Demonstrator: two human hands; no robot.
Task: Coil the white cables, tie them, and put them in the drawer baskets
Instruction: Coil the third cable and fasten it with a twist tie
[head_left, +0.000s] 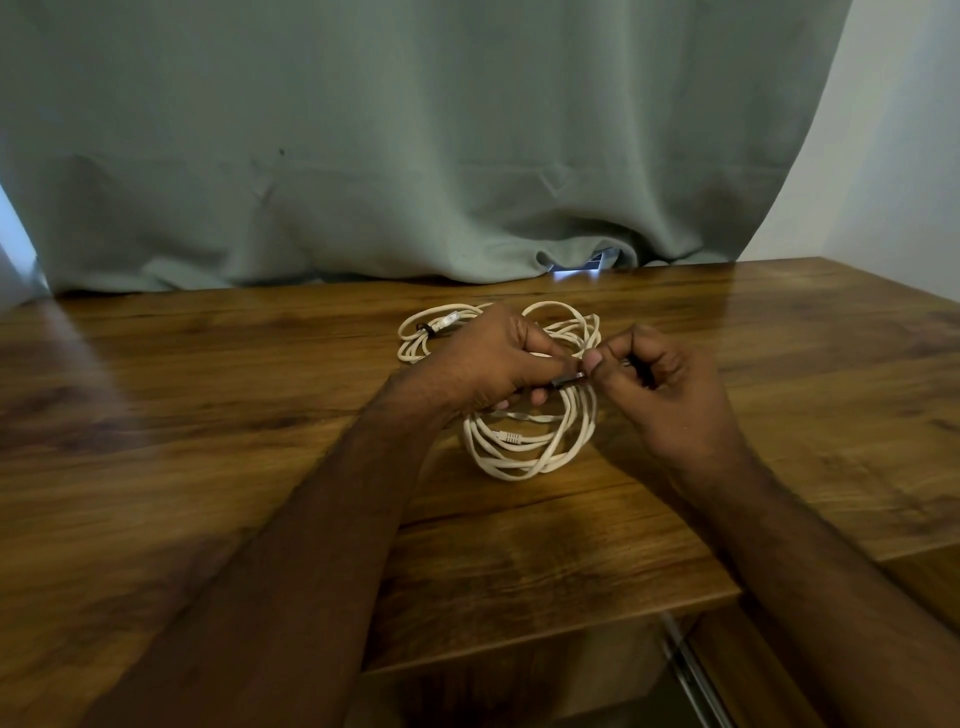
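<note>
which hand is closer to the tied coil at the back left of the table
Left. The left hand sits just right of the tied coil, overlapping its near edge. The right hand is farther right, pinching the black tie.

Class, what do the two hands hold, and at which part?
Both hands pinch a dark tie around the near coil, at its upper strands.

White cables (524, 447), blk tie (566, 382), brown woodgrain table (208, 415), grey-green curtain (415, 130).

Two hands (498, 358) (660, 379), two white cable coils (524, 447) (421, 338), two black ties (569, 381) (424, 329).
</note>
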